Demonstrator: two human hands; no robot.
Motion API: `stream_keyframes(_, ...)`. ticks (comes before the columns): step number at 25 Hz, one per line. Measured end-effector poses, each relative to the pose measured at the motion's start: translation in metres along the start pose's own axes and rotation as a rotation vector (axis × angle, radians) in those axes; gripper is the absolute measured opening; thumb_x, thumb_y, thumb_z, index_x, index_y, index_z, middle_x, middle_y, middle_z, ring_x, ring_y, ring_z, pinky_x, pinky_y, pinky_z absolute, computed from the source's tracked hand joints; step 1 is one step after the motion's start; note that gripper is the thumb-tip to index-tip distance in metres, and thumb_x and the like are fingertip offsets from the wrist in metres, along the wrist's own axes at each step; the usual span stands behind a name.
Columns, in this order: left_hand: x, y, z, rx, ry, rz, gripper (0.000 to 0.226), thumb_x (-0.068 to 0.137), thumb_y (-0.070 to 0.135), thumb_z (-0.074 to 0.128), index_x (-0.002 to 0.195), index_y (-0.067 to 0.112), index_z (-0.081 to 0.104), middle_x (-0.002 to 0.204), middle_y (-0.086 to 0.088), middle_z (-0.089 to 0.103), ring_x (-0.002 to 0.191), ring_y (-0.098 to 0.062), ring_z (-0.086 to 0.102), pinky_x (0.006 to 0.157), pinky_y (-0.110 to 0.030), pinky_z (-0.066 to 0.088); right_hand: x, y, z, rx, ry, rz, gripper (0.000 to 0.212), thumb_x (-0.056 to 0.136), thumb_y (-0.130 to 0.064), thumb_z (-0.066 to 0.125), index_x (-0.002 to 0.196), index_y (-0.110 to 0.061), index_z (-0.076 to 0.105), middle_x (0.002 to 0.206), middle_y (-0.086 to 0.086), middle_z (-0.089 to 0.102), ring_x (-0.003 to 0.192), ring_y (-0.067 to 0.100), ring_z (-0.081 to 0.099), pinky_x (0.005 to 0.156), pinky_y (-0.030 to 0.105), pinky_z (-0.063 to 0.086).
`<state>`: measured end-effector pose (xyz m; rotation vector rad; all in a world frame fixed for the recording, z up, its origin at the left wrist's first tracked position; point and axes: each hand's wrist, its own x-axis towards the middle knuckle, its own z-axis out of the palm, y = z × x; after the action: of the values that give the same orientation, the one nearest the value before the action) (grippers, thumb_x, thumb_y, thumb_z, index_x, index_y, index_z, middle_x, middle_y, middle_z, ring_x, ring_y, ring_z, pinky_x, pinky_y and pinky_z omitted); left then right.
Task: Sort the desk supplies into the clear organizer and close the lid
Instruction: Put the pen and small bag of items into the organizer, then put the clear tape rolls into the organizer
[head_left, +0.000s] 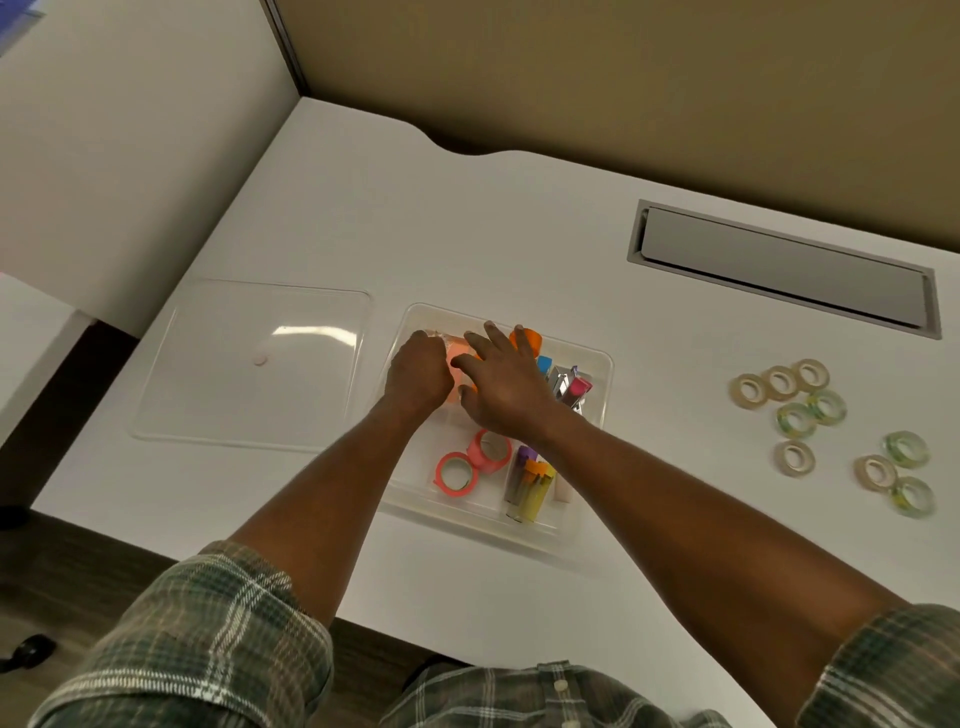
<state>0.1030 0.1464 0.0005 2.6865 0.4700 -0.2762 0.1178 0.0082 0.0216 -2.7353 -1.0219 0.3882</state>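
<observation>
Desk, sorting unfinished: inside the organizer the left hand grip is curling, contents unclear, the right hand grip is lying spread; tape rolls (3 o'clock) and lid (9 o'clock) are waiting outside.

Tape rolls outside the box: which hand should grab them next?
Probably the right hand: the tape rolls lie on its side of the organizer, and the left hand sits farther away.

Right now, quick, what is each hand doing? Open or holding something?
Left hand: fingers curled beside the orange block; a grip cannot be told.
Right hand: open, fingers spread over the organizer.
</observation>
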Motion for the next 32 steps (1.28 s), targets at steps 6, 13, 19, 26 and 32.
stream_keyframes(6,-0.020,0.028,-0.006,-0.032,0.249,0.073,0.023,0.093,0.025,0.055,0.101,0.007,0.067,0.106,-0.014,0.058,0.097,-0.027,0.057,0.075,-0.037,0.051,-0.040,0.020,-0.014,0.042,0.119,0.050,0.044,0.094,-0.035,0.055,0.135,-0.020,0.058,0.148,0.009,0.050,0.140,0.029,0.039,0.114,0.046,0.030)
stream_keyframes(13,-0.052,0.095,0.016,-0.132,0.231,0.264,0.023,0.090,0.026,0.060,0.100,0.006,0.066,0.101,-0.014,0.060,0.092,-0.025,0.057,0.072,-0.033,0.046,-0.105,0.064,-0.022,0.168,0.245,0.210,0.037,0.090,-0.029,0.058,0.125,-0.019,0.064,0.132,0.007,0.060,0.122,0.028,0.053,0.096,0.042,0.045)
stream_keyframes(19,-0.077,0.172,0.053,-0.108,0.170,0.414,0.019,0.089,0.027,0.062,0.096,0.011,0.067,0.100,-0.009,0.061,0.092,-0.022,0.057,0.073,-0.027,0.042,-0.180,0.127,-0.020,0.160,0.309,0.373,0.039,0.089,-0.029,0.063,0.126,-0.017,0.062,0.135,0.009,0.055,0.124,0.030,0.051,0.090,0.042,0.049)
stream_keyframes(26,-0.112,0.270,0.108,-0.044,0.000,0.576,0.021,0.088,0.030,0.061,0.100,0.013,0.064,0.104,-0.006,0.057,0.095,-0.025,0.056,0.077,-0.037,0.048,-0.275,0.215,-0.006,0.134,0.243,0.630,0.044,0.090,-0.032,0.062,0.131,-0.017,0.057,0.140,0.009,0.051,0.127,0.031,0.048,0.092,0.044,0.049)
stream_keyframes(32,-0.138,0.332,0.157,0.108,-0.213,0.713,0.042,0.089,0.032,0.060,0.127,0.017,0.055,0.136,-0.004,0.051,0.116,-0.028,0.051,0.090,-0.041,0.047,-0.339,0.279,0.003,0.148,0.155,0.800,0.059,0.092,-0.033,0.057,0.146,-0.016,0.041,0.155,0.009,0.035,0.136,0.032,0.038,0.100,0.045,0.044)
